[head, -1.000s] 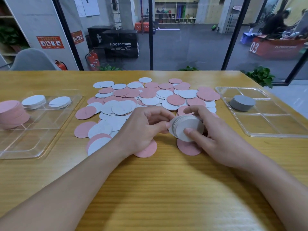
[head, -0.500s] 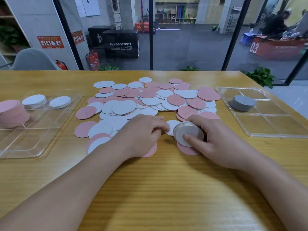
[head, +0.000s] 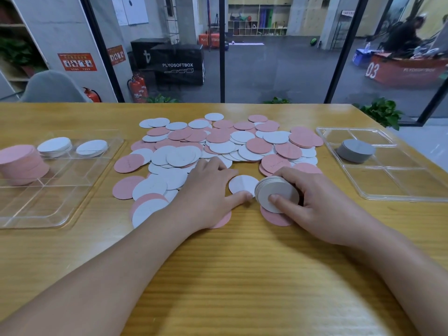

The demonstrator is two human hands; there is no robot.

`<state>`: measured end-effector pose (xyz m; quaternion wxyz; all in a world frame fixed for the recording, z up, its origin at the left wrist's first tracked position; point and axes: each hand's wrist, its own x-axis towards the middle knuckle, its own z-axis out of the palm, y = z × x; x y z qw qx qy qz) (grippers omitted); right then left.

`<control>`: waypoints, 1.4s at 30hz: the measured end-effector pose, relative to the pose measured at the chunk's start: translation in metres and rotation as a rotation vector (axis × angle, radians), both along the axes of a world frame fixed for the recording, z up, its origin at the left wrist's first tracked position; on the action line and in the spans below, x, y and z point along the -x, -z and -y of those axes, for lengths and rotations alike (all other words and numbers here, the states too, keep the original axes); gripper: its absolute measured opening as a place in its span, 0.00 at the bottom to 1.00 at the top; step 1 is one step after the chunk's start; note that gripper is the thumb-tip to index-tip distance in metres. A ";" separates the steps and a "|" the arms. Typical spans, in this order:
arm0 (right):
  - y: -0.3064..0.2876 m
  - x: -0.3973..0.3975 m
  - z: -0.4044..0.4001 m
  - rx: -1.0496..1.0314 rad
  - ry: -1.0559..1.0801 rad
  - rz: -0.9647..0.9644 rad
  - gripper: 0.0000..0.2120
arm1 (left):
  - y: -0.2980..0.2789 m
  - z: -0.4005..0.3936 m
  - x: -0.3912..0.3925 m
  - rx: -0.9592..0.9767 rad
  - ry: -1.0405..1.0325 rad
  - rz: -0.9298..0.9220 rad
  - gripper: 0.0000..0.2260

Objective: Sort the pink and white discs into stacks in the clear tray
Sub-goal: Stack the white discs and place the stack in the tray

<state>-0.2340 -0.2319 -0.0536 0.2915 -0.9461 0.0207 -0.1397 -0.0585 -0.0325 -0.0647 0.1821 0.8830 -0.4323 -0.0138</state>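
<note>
Presently the right hand (head: pixel 322 204) grips a tilted stack of white discs (head: pixel 277 194), thumb pressed flat on its near face, fingers curled round the far edge. Risk: the stack is held on edge, so a slackened thumb would likely let it fan out and spill onto the table (head: pixel 242 275). The left hand (head: pixel 208 197) lies palm down, thumb tip touching a single white disc (head: pixel 242 185) just beside the stack; whether its other fingers hold anything cannot be told. Risk: sliding that disc could drag along the pink disc (head: pixel 223 220) partly under the hand. The loose pile (head: pixel 218 144) lies between the left tray (head: pixel 60 214) and right tray (head: pixel 400 190).
</note>
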 end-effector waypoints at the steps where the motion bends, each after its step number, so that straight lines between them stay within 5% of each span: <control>1: 0.000 0.000 0.000 -0.002 0.001 0.000 0.02 | 0.000 0.001 0.000 -0.005 -0.007 -0.008 0.29; 12: 0.001 0.000 -0.001 -0.033 -0.002 0.035 0.04 | -0.016 -0.009 -0.004 0.527 -0.026 -0.393 0.02; 15: 0.000 0.000 -0.001 -0.038 0.010 0.055 0.05 | -0.016 -0.012 -0.009 0.583 -0.034 -0.485 0.12; 18: 0.000 0.000 -0.001 -0.047 0.008 0.055 0.05 | -0.017 -0.015 -0.008 0.540 0.008 -0.467 0.03; 21: 0.001 -0.002 -0.003 -0.058 0.012 0.064 0.05 | -0.017 -0.015 -0.007 0.563 0.087 -0.502 0.15; 30: 0.003 -0.003 -0.021 -0.064 0.020 0.076 0.06 | -0.027 -0.018 0.016 0.632 0.297 -0.718 0.13; 33: 0.003 0.001 -0.035 -0.045 0.011 0.108 0.06 | -0.031 -0.040 0.032 0.601 0.268 -0.713 0.14; 37: 0.007 0.008 -0.063 -0.046 -0.005 0.157 0.07 | -0.018 -0.077 0.046 0.495 0.106 -0.248 0.03; 42: 0.015 0.011 -0.093 -0.006 -0.074 0.137 0.07 | -0.009 -0.107 0.066 0.418 0.127 -0.315 0.06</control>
